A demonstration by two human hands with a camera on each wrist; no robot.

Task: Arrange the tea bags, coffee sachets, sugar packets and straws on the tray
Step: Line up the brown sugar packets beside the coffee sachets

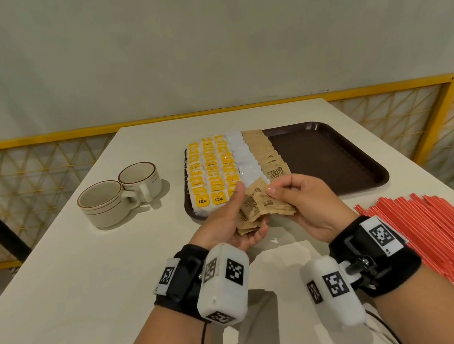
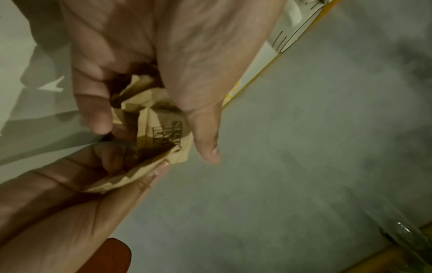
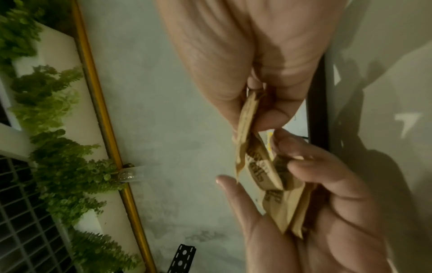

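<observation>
From the head camera I see both hands raised together over the near edge of the tray [image 1: 334,156]. My left hand [image 1: 227,221] cradles a loose bunch of brown sugar packets [image 1: 254,211], thumb up against the top one and fingers curled beneath. My right hand [image 1: 306,204] pinches one packet at the right side of that bunch between thumb and fingertips.

The tray sits on the white table [image 1: 89,278]. Its left part is filled in rows: yellow tea bags [image 1: 211,171], then a white column of sachets [image 1: 242,158], then a column of brown sugar packets [image 1: 267,154]; the right part of the tray is bare brown. Red straws [image 1: 439,238] lie in a heap on the table to the right, off the tray. Two cups [image 1: 118,193] stand touching each other left of the tray.

The left wrist camera shows what the head view hides: the packets [image 2: 161,133] are crumpled and fanned inside my curled left fingers [image 2: 93,110], and the right hand [image 2: 70,212] comes in from below, thumb on a packet's edge.

The right wrist camera shows the pinch edge-on: the right thumb and forefinger [image 3: 268,114] squeeze a packet [image 3: 245,129] by its end, while the left hand [image 3: 327,203] holds the rest. It alone shows green plants [image 3: 58,147] along a yellow rail.
</observation>
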